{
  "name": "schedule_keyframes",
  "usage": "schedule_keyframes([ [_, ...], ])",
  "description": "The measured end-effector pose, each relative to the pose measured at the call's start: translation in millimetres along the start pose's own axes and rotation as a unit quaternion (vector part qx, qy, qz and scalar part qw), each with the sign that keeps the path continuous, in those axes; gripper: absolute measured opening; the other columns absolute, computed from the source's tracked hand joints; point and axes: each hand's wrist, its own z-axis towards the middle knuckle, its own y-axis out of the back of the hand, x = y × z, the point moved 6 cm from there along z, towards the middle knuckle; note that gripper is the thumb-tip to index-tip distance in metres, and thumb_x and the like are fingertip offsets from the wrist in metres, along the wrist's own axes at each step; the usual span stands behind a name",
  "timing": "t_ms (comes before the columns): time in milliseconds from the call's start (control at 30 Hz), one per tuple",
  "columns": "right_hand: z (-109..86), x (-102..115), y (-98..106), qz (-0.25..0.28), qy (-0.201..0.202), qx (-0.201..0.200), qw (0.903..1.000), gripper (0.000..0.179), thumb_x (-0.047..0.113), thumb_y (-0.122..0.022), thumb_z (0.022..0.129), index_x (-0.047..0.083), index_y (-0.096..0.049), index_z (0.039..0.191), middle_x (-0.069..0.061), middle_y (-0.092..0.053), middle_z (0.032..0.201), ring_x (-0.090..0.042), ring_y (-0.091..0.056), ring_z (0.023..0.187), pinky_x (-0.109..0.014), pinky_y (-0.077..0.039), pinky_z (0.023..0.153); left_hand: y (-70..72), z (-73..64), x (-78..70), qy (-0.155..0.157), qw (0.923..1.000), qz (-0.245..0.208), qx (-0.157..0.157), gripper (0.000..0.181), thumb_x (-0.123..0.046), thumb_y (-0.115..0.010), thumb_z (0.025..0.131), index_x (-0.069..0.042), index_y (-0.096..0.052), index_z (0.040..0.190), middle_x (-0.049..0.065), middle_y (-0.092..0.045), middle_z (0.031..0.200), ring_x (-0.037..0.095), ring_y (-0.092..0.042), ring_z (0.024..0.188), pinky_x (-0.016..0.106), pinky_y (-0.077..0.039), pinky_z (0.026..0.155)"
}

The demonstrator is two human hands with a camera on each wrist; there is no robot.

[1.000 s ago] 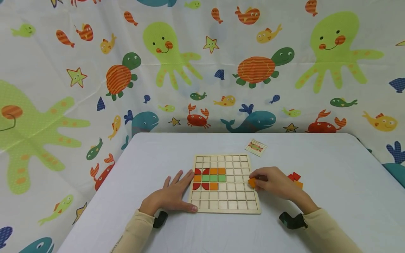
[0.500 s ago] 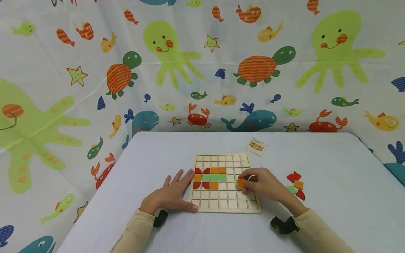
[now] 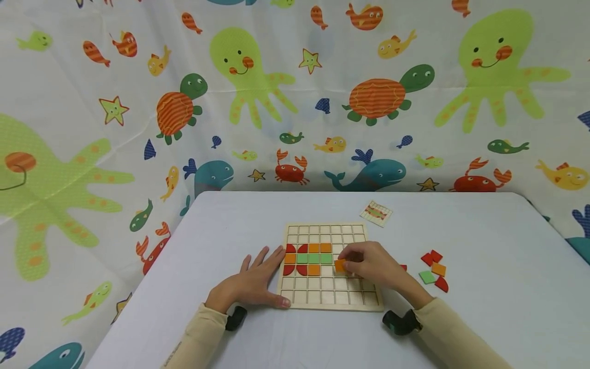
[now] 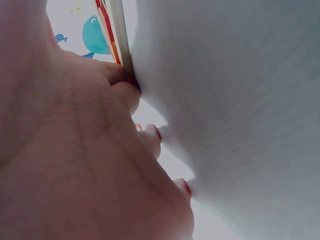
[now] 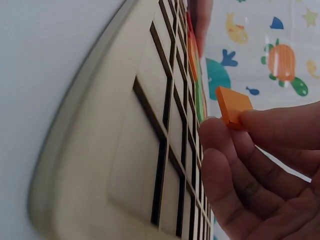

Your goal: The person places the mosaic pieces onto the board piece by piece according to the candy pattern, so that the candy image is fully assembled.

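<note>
A wooden grid board (image 3: pixel 332 300) lies on the white table, with red quarter-round, orange and green tiles set in the cells at its left. My left hand (image 3: pixel 251 282) has its fingers spread, index fingertip and thumb at the board's left edge; in the left wrist view that board edge (image 4: pixel 120 35) meets the fingers. Over the right half of the board, my right hand (image 3: pixel 373 264) pinches an orange square tile (image 3: pixel 340 265) between thumb and fingers. The right wrist view has this orange tile (image 5: pixel 233 106) held up off the grid, its far corner pointing away from the fingers.
Loose tiles (image 3: pixel 439 269) in red, orange and green lie right of the board, and another red tile (image 3: pixel 403 267) shows behind the right wrist. A small pattern card (image 3: pixel 376 213) lies beyond the board. A curtain with sea animals (image 3: pixel 286 102) hangs behind the table.
My right hand has moved left across the board with the orange tile, from its right edge toward the middle. More loose tiles have come into sight. The left hand stays in place.
</note>
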Motion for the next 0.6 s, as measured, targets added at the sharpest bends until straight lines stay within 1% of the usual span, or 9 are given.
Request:
schedule_keyframes([
  [167,6.8,4,-7,0.006,0.007,-0.007,0.9999,0.006,0.005,-0.076,0.097,0.009,-0.077,0.102,0.004,-0.071,0.09,-0.016,-0.062,0.082,-0.032,-0.056,0.079,-0.8,0.7,1.3,-0.002,1.0,0.003,-0.002,0.126,-0.06,-0.088,0.08,-0.014,-0.018,0.173,0.003,-0.013,0.18,0.035,0.002,0.164,0.067,0.007,0.126],
  [333,12.0,7,-13,0.011,0.015,-0.016,0.9997,0.006,0.003,-0.076,0.096,0.007,-0.075,0.1,0.003,-0.07,0.09,-0.017,-0.063,0.082,-0.031,-0.057,0.078,-1.0,1.1,0.9,-0.002,1.0,0.003,-0.002,0.126,-0.06,-0.089,0.079,-0.014,-0.018,0.173,0.003,-0.013,0.18,0.034,0.002,0.164,0.067,0.007,0.126],
  [467,15.4,7,-20,0.002,0.025,-0.016,0.9996,0.007,0.001,-0.076,0.095,0.007,-0.072,0.097,0.004,-0.068,0.088,-0.016,-0.061,0.082,-0.029,-0.056,0.076,-1.2,1.0,0.7,-0.001,1.0,0.002,-0.002,0.126,-0.06,-0.089,0.079,-0.015,-0.019,0.173,0.003,-0.014,0.18,0.035,0.001,0.164,0.067,0.007,0.126],
  [600,16.1,10,-25,-0.018,0.048,-0.017,0.9985,0.01,0.0,-0.076,0.095,0.008,-0.07,0.095,0.006,-0.066,0.085,-0.015,-0.06,0.081,-0.028,-0.055,0.074,-0.9,0.7,0.6,-0.001,1.0,0.004,-0.002,0.126,-0.06,-0.089,0.079,-0.015,-0.019,0.173,0.003,-0.014,0.18,0.035,0.001,0.164,0.067,0.007,0.125],
])
